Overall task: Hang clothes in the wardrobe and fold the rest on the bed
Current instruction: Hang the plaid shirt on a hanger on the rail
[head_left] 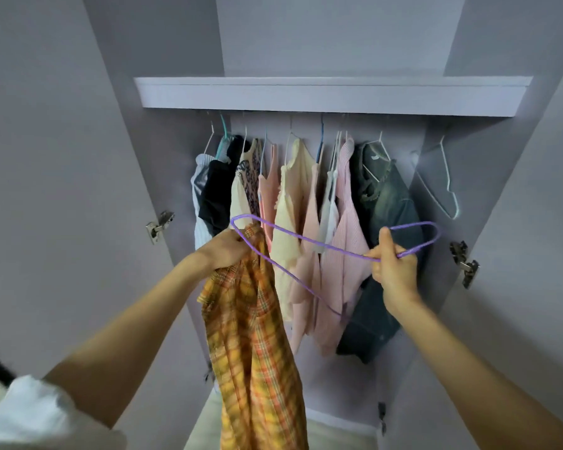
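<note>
I see my two hands raised in front of the open wardrobe. My left hand grips the collar end of an orange plaid shirt, fingers curled tight round the cloth; the shirt hangs straight down below that hand, in front of the wardrobe's lower part. My right hand holds a purple hanger, fingers wrapped round the wire near one shoulder bend, thumb up along it. The hanger lies roughly sideways between my hands, its far loop just beside the left hand and touching the top of the shirt; its hook points down toward the hanging clothes.

Behind it, under one shelf, a row of clothes fills the rail: white and black items at the left, a patterned top, a peach top, a cream blouse, pink tops, then a denim garment. I can't count them exactly where they overlap. They crowd the rail from the left to just past the middle. One bare white hanger hangs alone at the right. Two metal hinges show, one on each side. A white sleeve sits at lower left
</note>
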{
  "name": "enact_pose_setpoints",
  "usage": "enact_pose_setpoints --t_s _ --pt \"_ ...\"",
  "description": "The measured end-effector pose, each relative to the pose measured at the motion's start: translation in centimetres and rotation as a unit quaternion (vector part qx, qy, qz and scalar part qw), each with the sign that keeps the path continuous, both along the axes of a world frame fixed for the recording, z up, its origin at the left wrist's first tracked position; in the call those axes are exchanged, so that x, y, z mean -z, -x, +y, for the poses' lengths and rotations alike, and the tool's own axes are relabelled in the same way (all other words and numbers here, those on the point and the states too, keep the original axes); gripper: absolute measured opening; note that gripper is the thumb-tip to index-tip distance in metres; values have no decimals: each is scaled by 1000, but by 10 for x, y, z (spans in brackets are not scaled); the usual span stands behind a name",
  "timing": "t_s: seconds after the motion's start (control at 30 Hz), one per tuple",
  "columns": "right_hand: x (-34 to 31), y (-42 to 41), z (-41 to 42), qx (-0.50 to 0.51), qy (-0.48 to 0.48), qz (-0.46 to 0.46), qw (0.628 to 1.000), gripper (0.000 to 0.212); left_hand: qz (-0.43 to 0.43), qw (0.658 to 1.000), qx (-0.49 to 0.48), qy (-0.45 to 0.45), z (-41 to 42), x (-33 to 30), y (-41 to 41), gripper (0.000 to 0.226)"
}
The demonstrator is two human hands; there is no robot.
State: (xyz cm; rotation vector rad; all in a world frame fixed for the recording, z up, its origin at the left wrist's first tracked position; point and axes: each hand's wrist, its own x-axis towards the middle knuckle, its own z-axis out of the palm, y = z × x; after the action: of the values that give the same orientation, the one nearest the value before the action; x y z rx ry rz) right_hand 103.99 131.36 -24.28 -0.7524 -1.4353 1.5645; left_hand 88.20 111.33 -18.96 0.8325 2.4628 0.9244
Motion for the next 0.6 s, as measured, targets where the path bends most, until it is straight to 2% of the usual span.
enact_pose_setpoints --t_s 0.1,0.17,0.23,0.33,0.47,0.53,0.6 --pt "0 1 0 -113 2 -78 991 50 51 998 -22 -17 -13 -6 3 28" --pt "8 1 -2 -166 -83 -188 965 50 85 996 -17 -23 -17 -12 6 34" --pt "12 5 -7 -156 -171 -242 942 50 113 993 -12 -14 -22 -20 5 36" --pt "7 21 -24 -120 -255 -265 922 50 157 987 2 25 -23 -29 -9 39" --pt "-10 44 -56 -103 -283 -244 922 56 183 973 52 133 -16 -20 -30 25" --pt "-19 50 -62 -64 -277 -234 930 58 203 957 42 205 -22 -13 -27 32" --pt "-28 49 -62 -36 -304 -254 917 58 215 948 -1 233 -36 -12 -16 45"
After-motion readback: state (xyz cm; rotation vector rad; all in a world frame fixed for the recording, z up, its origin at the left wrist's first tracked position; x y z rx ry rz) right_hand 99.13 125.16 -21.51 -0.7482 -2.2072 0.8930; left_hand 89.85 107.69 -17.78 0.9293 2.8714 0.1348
